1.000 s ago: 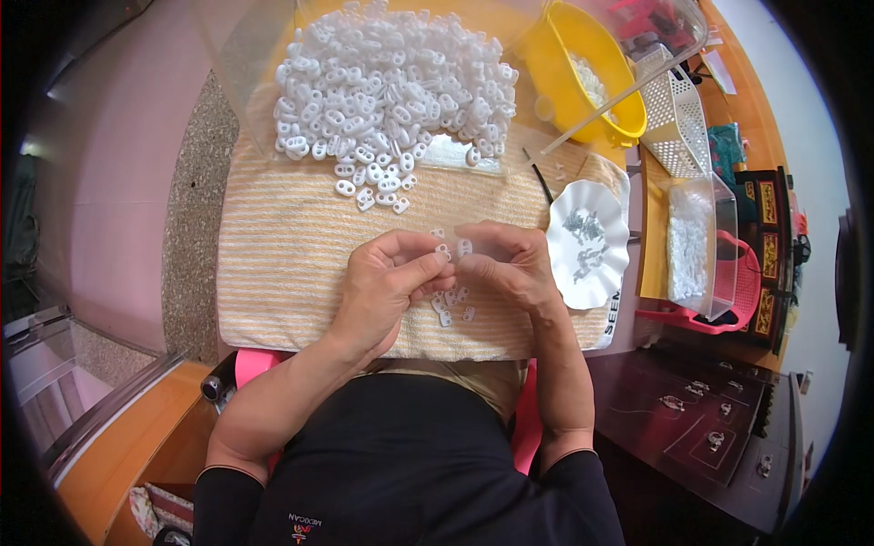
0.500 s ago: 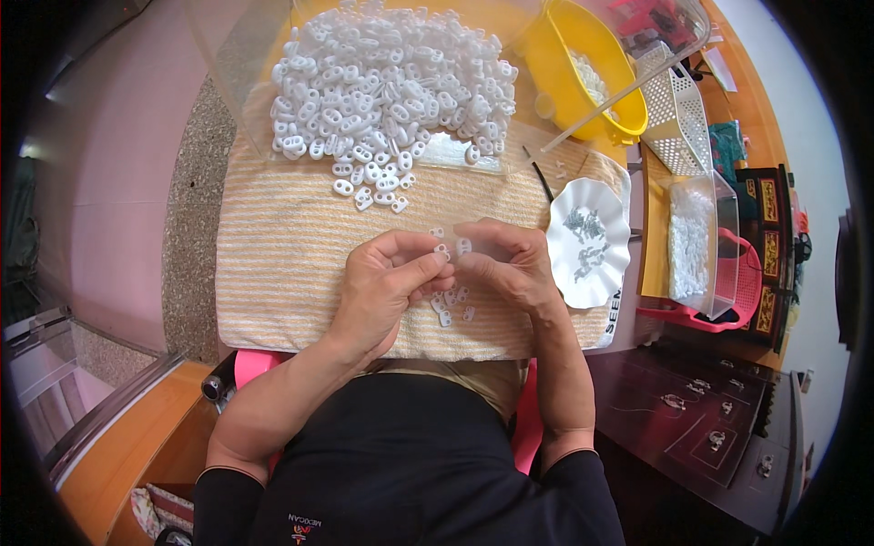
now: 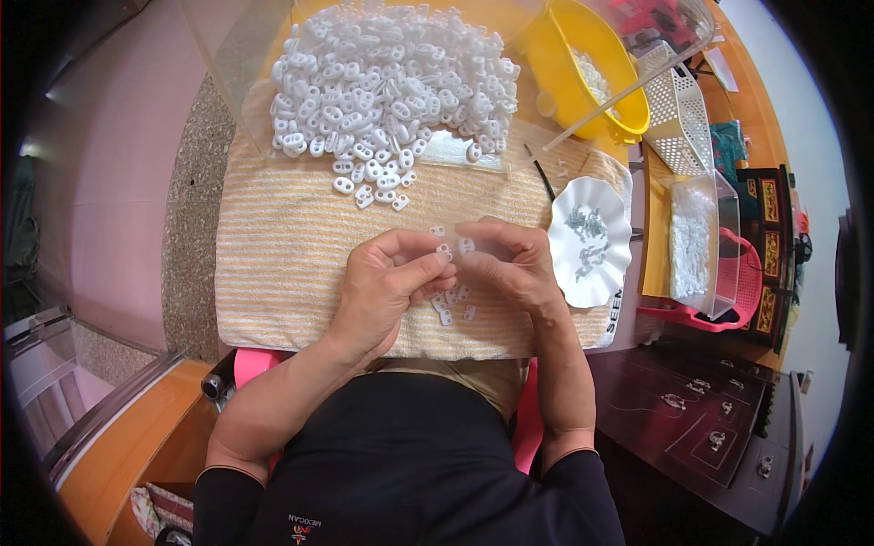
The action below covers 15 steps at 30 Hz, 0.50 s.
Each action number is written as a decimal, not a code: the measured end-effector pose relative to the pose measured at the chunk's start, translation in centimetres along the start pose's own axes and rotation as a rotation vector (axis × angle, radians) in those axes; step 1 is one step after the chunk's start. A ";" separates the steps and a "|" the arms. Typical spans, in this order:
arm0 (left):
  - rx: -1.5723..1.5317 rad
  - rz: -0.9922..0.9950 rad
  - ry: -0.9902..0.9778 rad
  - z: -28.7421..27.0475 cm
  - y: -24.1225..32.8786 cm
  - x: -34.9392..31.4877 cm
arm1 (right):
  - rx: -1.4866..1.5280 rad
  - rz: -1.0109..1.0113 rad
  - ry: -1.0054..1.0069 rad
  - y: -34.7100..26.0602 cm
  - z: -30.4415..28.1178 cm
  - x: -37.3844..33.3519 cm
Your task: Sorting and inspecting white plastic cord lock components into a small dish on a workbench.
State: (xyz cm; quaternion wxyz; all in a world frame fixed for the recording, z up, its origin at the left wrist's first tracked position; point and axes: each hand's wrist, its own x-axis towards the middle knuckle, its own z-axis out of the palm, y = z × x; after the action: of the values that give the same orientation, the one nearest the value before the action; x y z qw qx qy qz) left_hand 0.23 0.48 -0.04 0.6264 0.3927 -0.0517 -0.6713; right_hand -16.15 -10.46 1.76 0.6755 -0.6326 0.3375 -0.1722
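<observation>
My left hand (image 3: 384, 282) is closed, pinching a small white two-holed plastic piece (image 3: 444, 249) between thumb and fingers. Facing it, my right hand (image 3: 517, 266) grips another small white plastic piece (image 3: 466, 246) between thumb and forefinger. The two pieces are close together, with a narrow gap between them. Below my fingertips, several loose white pieces (image 3: 444, 316) lie on the striped towel (image 3: 282, 255), partly hidden by my hands. Beyond, a big heap of white oval two-holed pieces (image 3: 391, 82) spills toward me from a clear tub.
To the right, a white scalloped dish (image 3: 562, 276) holds small grey metal parts (image 3: 592, 259). A thin black stick-like tool (image 3: 543, 180) lies beside it. Farther back stand a yellow basin (image 3: 555, 64) and a white perforated basket (image 3: 678, 118). A clear box (image 3: 726, 246) sits at far right.
Almost nothing differs. Both hands stay in the same place with their pieces, and the view has shifted very slightly.
</observation>
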 end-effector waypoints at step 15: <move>-0.009 -0.004 0.008 0.1 0.0 0.0 | 0.060 -0.029 -0.007 -0.5 0.1 -0.1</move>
State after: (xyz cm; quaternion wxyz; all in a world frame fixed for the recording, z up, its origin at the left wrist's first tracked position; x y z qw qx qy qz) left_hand 0.16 0.44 0.09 0.6271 0.3928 -0.0454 -0.6711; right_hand -16.00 -10.38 2.24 0.6926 -0.6176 0.3206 -0.1900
